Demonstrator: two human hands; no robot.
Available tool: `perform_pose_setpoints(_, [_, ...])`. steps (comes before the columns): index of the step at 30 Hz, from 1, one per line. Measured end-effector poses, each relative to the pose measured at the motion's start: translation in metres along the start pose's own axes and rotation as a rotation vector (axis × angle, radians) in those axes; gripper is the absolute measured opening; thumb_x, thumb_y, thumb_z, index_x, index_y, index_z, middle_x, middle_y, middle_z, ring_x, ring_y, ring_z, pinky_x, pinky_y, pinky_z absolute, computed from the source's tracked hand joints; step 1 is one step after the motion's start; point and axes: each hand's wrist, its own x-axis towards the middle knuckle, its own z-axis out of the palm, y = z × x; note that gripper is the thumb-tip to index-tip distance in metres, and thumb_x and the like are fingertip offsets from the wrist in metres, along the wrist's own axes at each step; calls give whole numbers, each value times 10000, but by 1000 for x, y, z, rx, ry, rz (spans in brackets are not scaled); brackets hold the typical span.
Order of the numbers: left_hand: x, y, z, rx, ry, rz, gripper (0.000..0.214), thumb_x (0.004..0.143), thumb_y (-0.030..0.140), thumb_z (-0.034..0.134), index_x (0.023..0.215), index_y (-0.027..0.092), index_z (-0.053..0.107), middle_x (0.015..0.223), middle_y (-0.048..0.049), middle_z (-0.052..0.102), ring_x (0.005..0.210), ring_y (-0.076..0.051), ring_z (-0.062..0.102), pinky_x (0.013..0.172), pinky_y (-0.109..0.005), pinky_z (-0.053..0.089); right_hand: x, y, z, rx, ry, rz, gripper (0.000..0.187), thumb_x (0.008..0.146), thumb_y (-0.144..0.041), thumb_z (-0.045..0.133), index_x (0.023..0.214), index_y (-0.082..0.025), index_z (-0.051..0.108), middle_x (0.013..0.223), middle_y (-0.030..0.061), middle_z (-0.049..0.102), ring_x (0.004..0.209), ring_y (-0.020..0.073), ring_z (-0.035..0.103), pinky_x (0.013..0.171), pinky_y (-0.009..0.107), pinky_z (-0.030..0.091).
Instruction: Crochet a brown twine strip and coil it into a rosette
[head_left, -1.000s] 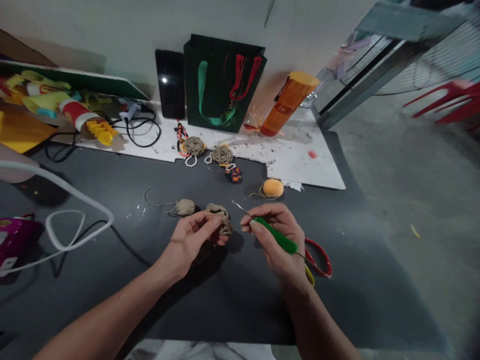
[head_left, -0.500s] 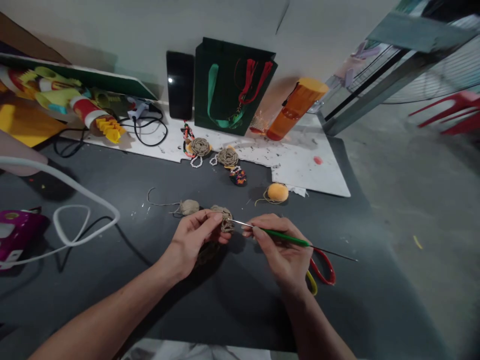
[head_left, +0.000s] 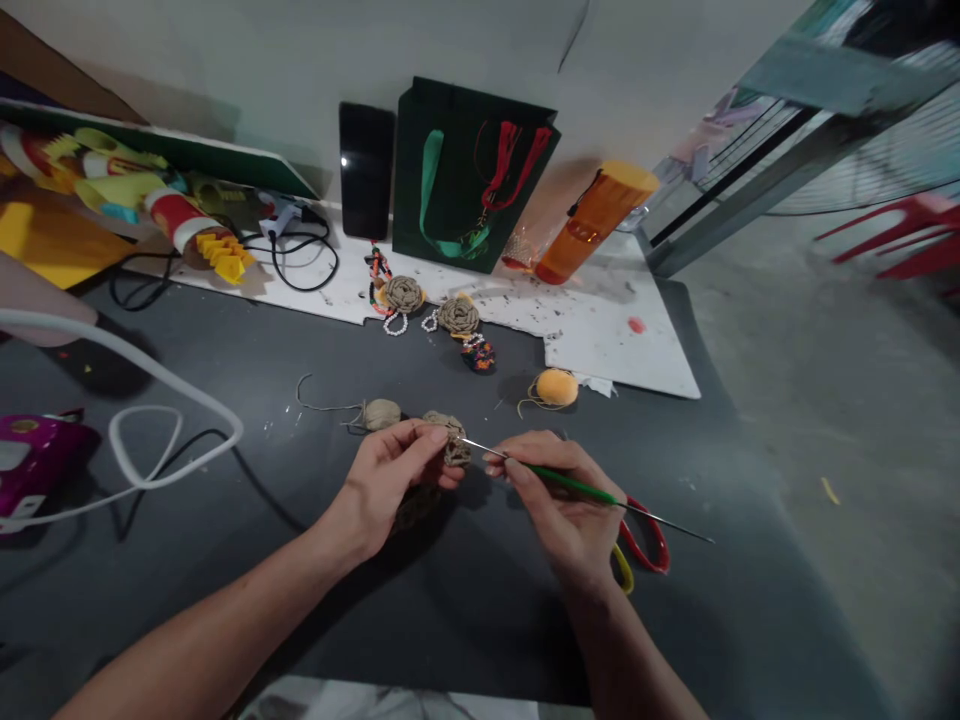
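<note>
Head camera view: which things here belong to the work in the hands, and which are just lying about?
In use: left hand holding a twine rosette; right hand holding a crochet hook.

Lying about: twine ball, scissors, orange pom-pom, beaded rosettes, green bag, orange bottle.
</note>
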Motion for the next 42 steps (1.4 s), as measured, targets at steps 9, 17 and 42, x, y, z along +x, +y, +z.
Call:
perform_pose_setpoints(9, [-1,1,1,4,6,-1,398,556,434,850,701,113,665,611,-16,676,545,-102,616,590,-221,519,-1,1,-1,-10,-30,-29,252,834,-41,606,965,-238,691,836,30,713,730,161,658,641,314,542])
perform_pose_setpoints(17, [-2,2,2,-1,-4,9,372,567,426,846,664,122,655,598,-4,665,552,-94,609,587,-205,511,-2,2,1,-28,-57,-39,304,826,-16,602,989,-256,694,836,16,717,703,148,646,644,313,531])
perform_pose_setpoints(42, [-1,-2,2,76,40,70,365,593,442,821,690,126,667,607,0,666,552,-96,607,592,-210,505,-6,2,4,-93,-24,-55,261,817,-32,614,968,-230,689,809,24,705,653,137,650,604,292,552])
